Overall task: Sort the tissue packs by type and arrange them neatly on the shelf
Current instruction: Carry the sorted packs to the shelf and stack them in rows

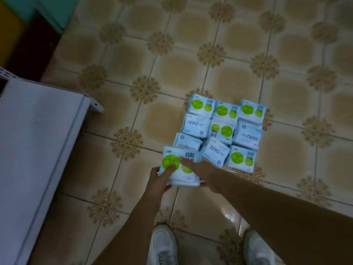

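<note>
5 green-dot packs (221, 119) | 4 ZERO packs (195, 124) | both hands (159, 177) hold one

Small writing on the tissue packs (219, 131) too blurry to read. White shelf (38, 140) cut off at left edge. Fingers (154, 170) partly hidden under held pack (181, 167).

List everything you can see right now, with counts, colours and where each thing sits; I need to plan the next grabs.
Green-dot packs on floor: five, pale blue with green circles, three along the far row, one centre, one near right.
ZERO packs: four, pale blue, mixed among them in the pile.
Held pack: one, green-dot type, lifted at the pile's near left.
Shelf: one, white, left side.
Floor: beige patterned tiles.
Shoes: two, white, bottom edge.
Left hand: grips held pack's left edge.
Right hand: fingers on held pack.
</note>
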